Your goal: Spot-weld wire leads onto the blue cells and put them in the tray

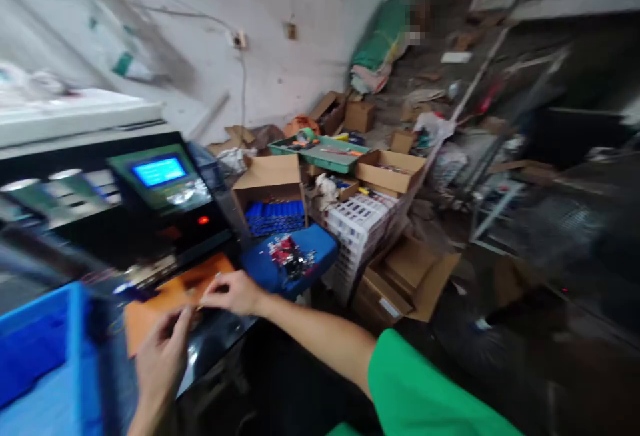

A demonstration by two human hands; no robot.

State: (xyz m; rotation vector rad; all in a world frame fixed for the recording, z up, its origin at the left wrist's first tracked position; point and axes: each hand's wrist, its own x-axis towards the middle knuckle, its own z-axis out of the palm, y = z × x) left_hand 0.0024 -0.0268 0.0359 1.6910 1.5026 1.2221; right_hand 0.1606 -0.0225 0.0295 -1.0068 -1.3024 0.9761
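Observation:
Over an orange sheet (pixel 137 326) on the dark work surface, my left hand (pixel 163 353) and my right hand (pixel 234 293) meet at the fingertips. The thumb and forefinger of each are pinched together. Whatever lies between them is too small and blurred to name. Just behind the sheet stands a black machine with a lit blue screen (pixel 160 171) and a red light. Small metallic parts (pixel 150 269) sit at its foot, and a dark blue piece lies at the sheet's left edge.
A blue crate (pixel 77 356) stands at the left. To the right, a blue stool top (pixel 323 249) bears a pile of small red and silver pieces (pixel 290 256). Beyond are a cardboard box (pixel 270 173) of blue cylinders, a white plastic crate (pixel 345 223) and an open carton (pixel 430 283).

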